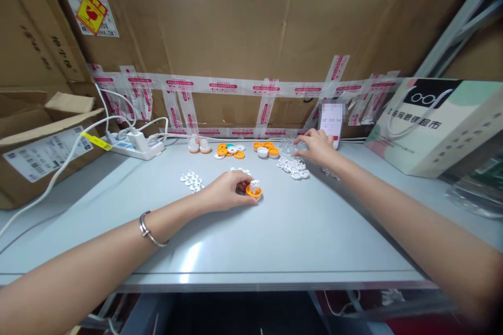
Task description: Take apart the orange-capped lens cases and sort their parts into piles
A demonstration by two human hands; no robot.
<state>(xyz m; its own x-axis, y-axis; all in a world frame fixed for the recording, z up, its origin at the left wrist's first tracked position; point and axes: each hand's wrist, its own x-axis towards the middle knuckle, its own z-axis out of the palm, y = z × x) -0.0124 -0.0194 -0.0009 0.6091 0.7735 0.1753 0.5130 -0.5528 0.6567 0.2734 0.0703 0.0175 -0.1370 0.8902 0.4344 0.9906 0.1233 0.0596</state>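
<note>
My left hand [226, 190] grips an orange round cup [254, 192] on the table, thumb and fingers at its left side. A white ribbed piece [254, 185] stands up in the middle of the cup. Farther back on the right, my right hand [316, 145] reaches into a group of clear plastic domes [288, 145], its fingers bent down over one at the group's right end. Whether the fingertips are closed on that dome I cannot make out. Just in front of this hand lies a heap of white openwork pieces [294, 168].
Orange and white cups [267, 149], flat rings [230, 151] and two domed assemblies [199, 145] line the back. Small white parts [192, 181] lie left. A phone [330, 123] leans behind my right hand. A power strip [135, 145], open carton [43, 141] and printed box [428, 125] flank the table.
</note>
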